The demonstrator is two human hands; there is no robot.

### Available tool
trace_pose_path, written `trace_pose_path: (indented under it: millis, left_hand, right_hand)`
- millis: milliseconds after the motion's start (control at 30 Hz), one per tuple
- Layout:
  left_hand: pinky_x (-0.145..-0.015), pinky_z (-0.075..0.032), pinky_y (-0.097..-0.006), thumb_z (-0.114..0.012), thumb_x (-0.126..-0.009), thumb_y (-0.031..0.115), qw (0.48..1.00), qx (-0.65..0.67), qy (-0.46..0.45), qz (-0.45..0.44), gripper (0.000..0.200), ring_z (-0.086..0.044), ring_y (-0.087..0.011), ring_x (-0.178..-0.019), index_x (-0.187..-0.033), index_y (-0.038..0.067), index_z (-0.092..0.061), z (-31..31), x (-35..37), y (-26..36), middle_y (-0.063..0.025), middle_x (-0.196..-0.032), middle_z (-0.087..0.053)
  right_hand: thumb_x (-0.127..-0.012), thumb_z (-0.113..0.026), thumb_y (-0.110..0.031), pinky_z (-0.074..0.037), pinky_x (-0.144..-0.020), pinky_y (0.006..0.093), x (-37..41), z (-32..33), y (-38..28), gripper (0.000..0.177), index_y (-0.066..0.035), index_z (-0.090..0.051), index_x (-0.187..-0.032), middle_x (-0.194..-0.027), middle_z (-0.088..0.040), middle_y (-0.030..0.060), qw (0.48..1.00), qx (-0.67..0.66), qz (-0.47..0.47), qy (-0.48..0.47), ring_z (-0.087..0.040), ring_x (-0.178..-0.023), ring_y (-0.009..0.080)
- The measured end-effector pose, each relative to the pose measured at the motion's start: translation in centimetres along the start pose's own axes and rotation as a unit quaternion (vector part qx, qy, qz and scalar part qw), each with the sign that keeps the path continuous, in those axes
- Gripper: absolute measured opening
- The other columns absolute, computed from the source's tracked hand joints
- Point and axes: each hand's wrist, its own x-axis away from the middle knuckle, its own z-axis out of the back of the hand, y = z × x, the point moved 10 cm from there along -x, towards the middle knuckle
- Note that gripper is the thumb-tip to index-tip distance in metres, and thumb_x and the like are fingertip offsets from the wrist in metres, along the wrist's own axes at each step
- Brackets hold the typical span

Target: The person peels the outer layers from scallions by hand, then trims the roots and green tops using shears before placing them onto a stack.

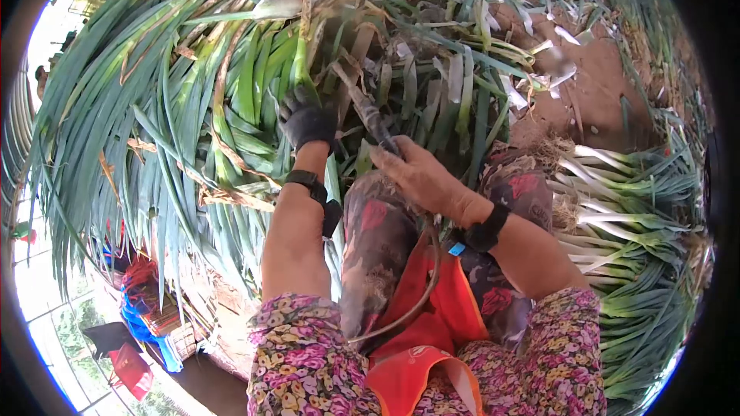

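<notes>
My left hand [308, 117], in a black glove, is closed around a green leek [302, 58] at the edge of a big leek pile [154, 85]. Its fingertips are partly lost among the leaves. My bare right hand [426, 179] grips a hose wand [371, 117], a thin rod wrapped in dark tape, its tip angled up and left toward the leeks. A hose [432, 277] runs down from below that hand across my lap. Stripped leaves [455, 81] lie in front of my knees.
Cleaned leeks [601, 212] with white stems and roots lie in bundles at the right. Bare soil [609, 85] shows beyond, with peeled scraps on it. Blue and red bags [150, 308] stand at lower left. My red apron [424, 293] covers my lap.
</notes>
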Motion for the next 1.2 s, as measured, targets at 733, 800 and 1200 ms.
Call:
trace_pose_path:
  millis: [733,800,1200]
  left_hand:
    - [-0.073,-0.047,-0.0511,-0.071,-0.069,0.047,0.984,0.150,-0.084,-0.042,0.070,-0.060,-0.0444,-0.087,-0.121,0.008,-0.043,1.4,2.8,-4.9,-0.0257,-0.091,-0.063]
    - [-0.073,-0.048,-0.0497,-0.070,-0.069,0.045,0.986,0.142,-0.066,-0.062,0.068,-0.060,-0.0428,-0.086,-0.122,0.008,-0.045,0.9,3.1,-5.3,-0.0240,-0.091,-0.064]
    - [-0.076,-0.049,-0.0442,-0.071,-0.069,0.032,0.943,0.287,-0.164,-0.034,0.067,-0.062,-0.0377,-0.089,-0.128,0.011,-0.047,1.8,7.7,-8.9,-0.0214,-0.096,-0.064]
  right_hand:
    - [-0.089,-0.039,-0.054,-0.043,-0.084,0.0454,1.3,-3.9,-2.2,0.059,0.000,-0.048,-0.111,-0.096,-0.061,0.0251,0.990,0.126,0.006,-0.066,-0.057,-0.095,0.0425]
    - [-0.089,-0.039,-0.054,-0.043,-0.083,0.0451,1.0,-4.1,-2.1,0.060,0.000,-0.047,-0.114,-0.096,-0.061,0.0245,0.990,0.123,-0.004,-0.072,-0.057,-0.094,0.0423]
    - [-0.089,-0.036,-0.057,-0.043,-0.084,0.0455,-0.6,-5.5,-2.0,0.059,-0.003,-0.046,-0.112,-0.097,-0.061,0.0247,0.993,0.109,0.010,-0.039,-0.058,-0.096,0.0418]
